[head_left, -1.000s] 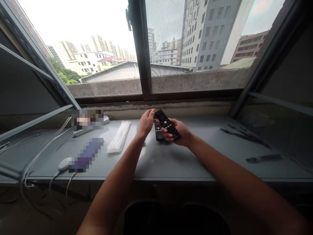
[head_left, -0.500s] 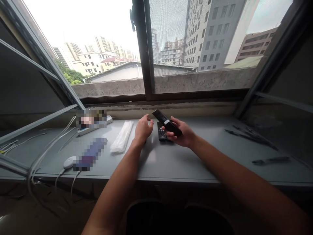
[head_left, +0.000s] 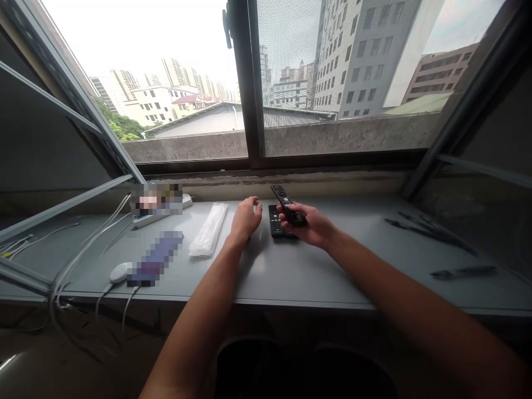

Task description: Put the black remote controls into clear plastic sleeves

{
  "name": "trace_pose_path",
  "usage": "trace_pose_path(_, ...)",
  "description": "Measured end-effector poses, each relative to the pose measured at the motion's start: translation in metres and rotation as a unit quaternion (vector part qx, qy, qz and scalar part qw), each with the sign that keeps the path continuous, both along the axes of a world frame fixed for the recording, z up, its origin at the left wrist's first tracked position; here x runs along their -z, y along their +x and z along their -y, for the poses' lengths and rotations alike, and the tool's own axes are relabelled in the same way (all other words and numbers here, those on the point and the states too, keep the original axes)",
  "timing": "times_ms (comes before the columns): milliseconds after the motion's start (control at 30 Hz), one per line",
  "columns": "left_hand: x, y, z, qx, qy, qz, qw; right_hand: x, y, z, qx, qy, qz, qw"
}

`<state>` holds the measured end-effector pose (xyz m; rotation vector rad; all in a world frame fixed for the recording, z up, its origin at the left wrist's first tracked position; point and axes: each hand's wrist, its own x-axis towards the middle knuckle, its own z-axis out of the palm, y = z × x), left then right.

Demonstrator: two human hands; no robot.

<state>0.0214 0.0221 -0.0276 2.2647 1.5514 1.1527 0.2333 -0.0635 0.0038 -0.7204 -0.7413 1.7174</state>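
Note:
In the head view, my right hand [head_left: 311, 223] is wrapped around a black remote control [head_left: 286, 201], with its button side turned up and its far end raised. Beneath it, a second black remote control [head_left: 276, 226] lies on the grey desk [head_left: 266, 277], partly covered by my right hand. A further dark piece shows beside it, mostly hidden under my fingers. My left hand [head_left: 246, 217] rests at the desk to the left of the remotes, fingers loosely bent and apart, with nothing visible in it. A packet of clear white plastic bags [head_left: 208, 230] lies left of that hand.
A blurred blue-purple object [head_left: 160, 257] and a white round puck [head_left: 120, 272] with cables lie on the left. Behind them is a white power strip [head_left: 162, 215]. Several dark pens [head_left: 463, 272] lie on the right. The window sill [head_left: 332, 185] bounds the back.
The remote in my right hand has turned over from its back, with a white label, to its button side. My left hand has barely moved.

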Motion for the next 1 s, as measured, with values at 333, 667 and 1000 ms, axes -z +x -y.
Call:
trace_pose_path(333, -0.002, 0.002, 0.002, 0.019, 0.002, 0.025, 0.999, 0.013, -0.001, -0.007, 0.080, 0.317, 0.189, 0.926)
trace_pose_path(667, -0.001, 0.004, 0.002, 0.030, -0.003, 0.031, 0.999, 0.007, -0.002, -0.002, 0.057, 0.160, 0.082, 0.982)
trace_pose_path(1000, 0.001, 0.004, 0.002, 0.032, 0.006, 0.042, 0.999, -0.001, 0.004, -0.002, -0.009, 0.074, -0.032, 0.997)
